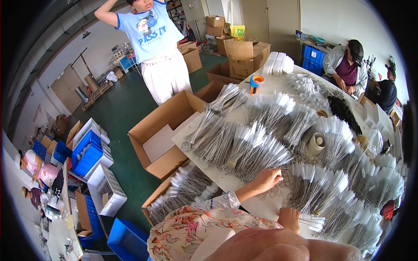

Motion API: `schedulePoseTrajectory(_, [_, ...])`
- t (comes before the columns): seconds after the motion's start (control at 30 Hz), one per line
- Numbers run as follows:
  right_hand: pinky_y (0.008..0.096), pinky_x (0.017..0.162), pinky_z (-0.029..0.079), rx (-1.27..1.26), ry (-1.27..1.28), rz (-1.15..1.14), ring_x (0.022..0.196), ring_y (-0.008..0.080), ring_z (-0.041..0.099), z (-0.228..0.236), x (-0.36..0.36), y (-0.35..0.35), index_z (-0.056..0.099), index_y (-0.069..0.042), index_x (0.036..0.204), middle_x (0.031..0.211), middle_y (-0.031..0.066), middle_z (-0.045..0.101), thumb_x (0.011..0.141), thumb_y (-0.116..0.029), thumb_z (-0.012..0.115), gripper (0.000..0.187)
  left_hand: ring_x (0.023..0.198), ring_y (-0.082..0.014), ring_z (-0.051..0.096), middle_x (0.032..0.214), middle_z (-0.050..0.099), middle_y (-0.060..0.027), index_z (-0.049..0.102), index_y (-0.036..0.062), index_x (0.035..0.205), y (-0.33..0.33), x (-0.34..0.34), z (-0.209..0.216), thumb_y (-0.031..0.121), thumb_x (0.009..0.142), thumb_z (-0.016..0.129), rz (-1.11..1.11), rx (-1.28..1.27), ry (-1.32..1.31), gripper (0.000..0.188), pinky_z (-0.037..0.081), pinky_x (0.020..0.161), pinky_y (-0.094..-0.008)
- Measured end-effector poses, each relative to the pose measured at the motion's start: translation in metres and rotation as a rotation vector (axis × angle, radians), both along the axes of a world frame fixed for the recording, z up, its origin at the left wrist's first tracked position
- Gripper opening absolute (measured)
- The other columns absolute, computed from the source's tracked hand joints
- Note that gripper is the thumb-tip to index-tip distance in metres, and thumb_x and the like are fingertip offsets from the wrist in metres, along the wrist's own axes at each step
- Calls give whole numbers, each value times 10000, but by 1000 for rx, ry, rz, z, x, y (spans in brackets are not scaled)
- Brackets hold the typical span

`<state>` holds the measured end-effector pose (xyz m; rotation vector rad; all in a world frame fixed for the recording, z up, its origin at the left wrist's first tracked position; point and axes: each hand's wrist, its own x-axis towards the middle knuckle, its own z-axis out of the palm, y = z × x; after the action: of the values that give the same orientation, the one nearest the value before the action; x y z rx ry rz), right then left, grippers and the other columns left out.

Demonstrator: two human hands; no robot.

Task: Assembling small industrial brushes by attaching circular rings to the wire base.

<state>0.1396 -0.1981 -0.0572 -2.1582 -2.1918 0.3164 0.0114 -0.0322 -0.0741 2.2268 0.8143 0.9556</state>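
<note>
Over the near side of the white table (226,178), my left hand (267,180) is closed in a pinch; what its fingers hold, if anything, is too small to make out. Loose wire rings (275,192) lie just below it. Closer to me, my right hand (289,218) is wrapped round a small bunch of wire brushes (314,222), whose white bristle ends stick out to the right. Heaps of similar brushes (257,150) with thin metal stems spread beyond my left hand. Another heap (311,185) lies to the right of both hands.
A cardboard tube (315,144) and an orange tape roll (257,81) stand among the heaps. Black-bristled brushes (344,114) lie farther right. An open carton (150,141) and a carton of brushes (185,193) flank the table's left edge. A person (152,37) stands beyond; others sit working.
</note>
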Motion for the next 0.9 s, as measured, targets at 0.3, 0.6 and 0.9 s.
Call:
schedulePoseTrajectory(0.3, [428,533,402,24,-4,-4,613,326,594,-6,2,-2,619,-59,636,631,151,596,625,-44,540,81,592,-330,583,649,597,-145,529,21,769,-1,1,-1,169,786,630,-7,-26,-4,180,444,528,-388])
schedulePoseTrajectory(0.6, [432,538,415,42,30,-17,607,326,600,4,-1,-1,616,-61,638,618,137,596,637,-53,549,68,451,-167,583,556,579,-87,519,18,789,-6,2,6,126,864,527,-34,-232,-24,132,440,418,-295])
schedulePoseTrajectory(0.9, [270,440,416,-51,973,-212,434,123,517,32,5,9,633,-9,737,601,65,607,791,-122,605,128,446,-81,529,597,584,-31,560,41,880,-19,-11,29,168,888,536,-261,-421,-67,129,418,408,-236])
